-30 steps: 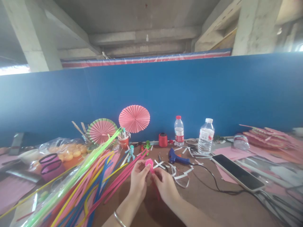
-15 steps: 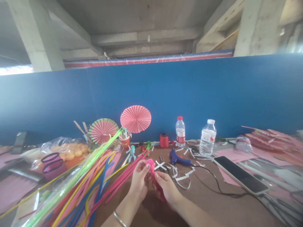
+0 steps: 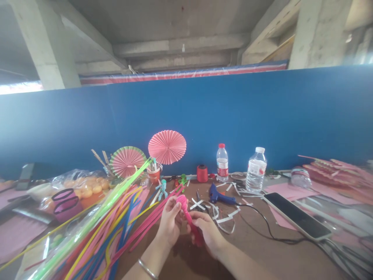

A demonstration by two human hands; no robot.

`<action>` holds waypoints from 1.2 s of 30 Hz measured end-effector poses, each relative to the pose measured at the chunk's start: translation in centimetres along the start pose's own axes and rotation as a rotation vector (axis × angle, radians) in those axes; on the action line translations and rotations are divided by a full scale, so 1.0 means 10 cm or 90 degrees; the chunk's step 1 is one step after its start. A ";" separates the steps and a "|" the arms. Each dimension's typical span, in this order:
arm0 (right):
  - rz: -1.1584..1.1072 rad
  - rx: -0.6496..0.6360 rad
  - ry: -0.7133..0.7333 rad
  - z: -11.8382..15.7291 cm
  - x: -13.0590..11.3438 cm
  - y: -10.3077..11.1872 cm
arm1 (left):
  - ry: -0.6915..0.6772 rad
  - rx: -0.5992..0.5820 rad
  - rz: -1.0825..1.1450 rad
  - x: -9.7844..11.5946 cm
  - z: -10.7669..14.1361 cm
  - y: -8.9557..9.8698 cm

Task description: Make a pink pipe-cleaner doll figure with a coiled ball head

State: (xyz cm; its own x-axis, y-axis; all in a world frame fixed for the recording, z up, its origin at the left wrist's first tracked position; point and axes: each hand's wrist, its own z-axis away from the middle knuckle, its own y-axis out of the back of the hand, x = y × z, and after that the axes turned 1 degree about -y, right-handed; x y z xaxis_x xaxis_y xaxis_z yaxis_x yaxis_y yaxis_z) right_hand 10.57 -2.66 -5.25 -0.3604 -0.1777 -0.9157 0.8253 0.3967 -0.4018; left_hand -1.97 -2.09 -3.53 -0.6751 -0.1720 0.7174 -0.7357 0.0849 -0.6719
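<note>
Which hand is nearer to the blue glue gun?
The right. The right hand is on the wearer's side of the blue glue gun and slightly left of it; the left hand is farther off to the left.

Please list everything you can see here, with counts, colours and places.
pink twisted piece: 1, bright pink, between both hands
long strips: many, multicoloured, front left
pink fan: 1, back centre-left
green-edged fan: 1, pink, back left
pen cup: 1, orange-red, back centre-left
bag of balls: 1, clear with orange, left
spool: 1, red, back centre
red-capped bottle: 1, clear, back
white-capped bottle: 1, clear, back right
glue gun: 1, blue, centre-right
paper scraps: several, white, around glue gun
phone: 1, black screen, right
partition: 1, blue, behind
table: 1, brown, below
bangle: 1, silver, left wrist
left hand, right hand: 2, bare, front centre
</note>
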 end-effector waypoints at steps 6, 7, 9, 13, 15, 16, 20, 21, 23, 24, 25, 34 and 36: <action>0.021 0.006 0.027 -0.02 0.02 0.01 | -0.001 0.017 -0.010 -0.01 0.01 -0.02; 0.032 0.006 0.030 -0.04 0.03 0.01 | -0.001 0.016 -0.012 -0.02 0.01 -0.03; 0.055 0.008 0.037 -0.09 0.06 0.01 | -0.003 0.011 -0.016 -0.03 0.02 -0.04; 0.101 -0.002 0.046 -0.10 0.07 0.02 | -0.022 0.010 -0.025 -0.02 0.02 -0.06; 0.120 -0.010 0.065 -0.06 0.03 0.03 | -0.032 0.014 -0.031 -0.01 0.01 -0.06; 0.127 -0.010 0.082 -0.04 0.00 0.03 | -0.036 0.016 -0.035 0.00 0.01 -0.06; 0.127 -0.004 0.145 0.01 -0.09 0.00 | -0.038 0.018 -0.063 -0.01 0.03 -0.09; 0.124 -0.004 0.148 0.01 -0.10 -0.01 | -0.034 0.017 -0.072 -0.02 0.04 -0.10; 0.119 -0.001 0.145 -0.02 -0.08 -0.05 | -0.024 0.014 -0.087 -0.04 0.07 -0.13; 0.120 0.003 0.141 -0.03 -0.07 -0.07 | -0.021 0.013 -0.091 -0.05 0.08 -0.14; 0.123 0.007 0.136 -0.05 -0.05 -0.08 | -0.019 0.013 -0.092 -0.06 0.09 -0.15; 0.201 0.011 0.106 -0.08 0.05 -0.05 | -0.069 0.057 -0.041 0.00 0.02 -0.13; 0.220 0.011 0.099 -0.07 0.07 -0.05 | -0.085 0.074 -0.027 0.03 -0.01 -0.10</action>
State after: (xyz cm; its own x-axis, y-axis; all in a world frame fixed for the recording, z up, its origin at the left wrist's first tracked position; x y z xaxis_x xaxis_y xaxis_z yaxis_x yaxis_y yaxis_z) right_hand 9.55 -2.34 -5.72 -0.1199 0.1037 -0.9874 0.9167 0.3935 -0.0700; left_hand -1.44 -2.10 -2.55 -0.6246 -0.3027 0.7199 -0.7469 -0.0374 -0.6638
